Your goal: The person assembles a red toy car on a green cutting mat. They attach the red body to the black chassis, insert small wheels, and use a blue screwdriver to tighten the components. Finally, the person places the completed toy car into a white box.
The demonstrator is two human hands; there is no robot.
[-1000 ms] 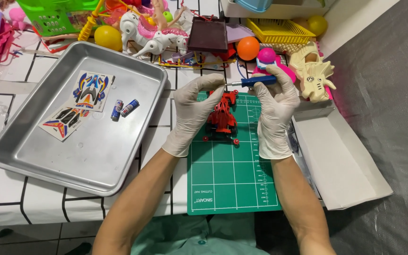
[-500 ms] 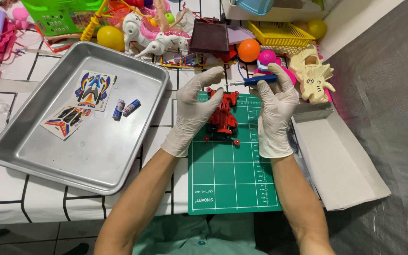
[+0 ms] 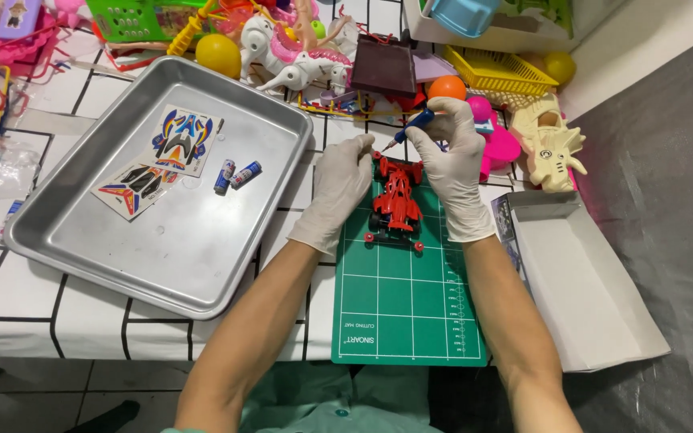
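red toy car (image 3: 397, 202) sitting on green cutting mat (image 3: 411, 305); left hand (image 3: 342, 188) bracing its side, fingers curled; right hand (image 3: 452, 164) pinching blue screwdriver (image 3: 411, 128), tip angling toward car's front; seemingly working a screw, needing steady alignment.

A small red toy racing car (image 3: 397, 202) is sitting upright on its wheels, nose pointing away, at the far end of the green mat. A blue-handled screwdriver (image 3: 411, 127) is slanting down, its tip meeting the car's front end.
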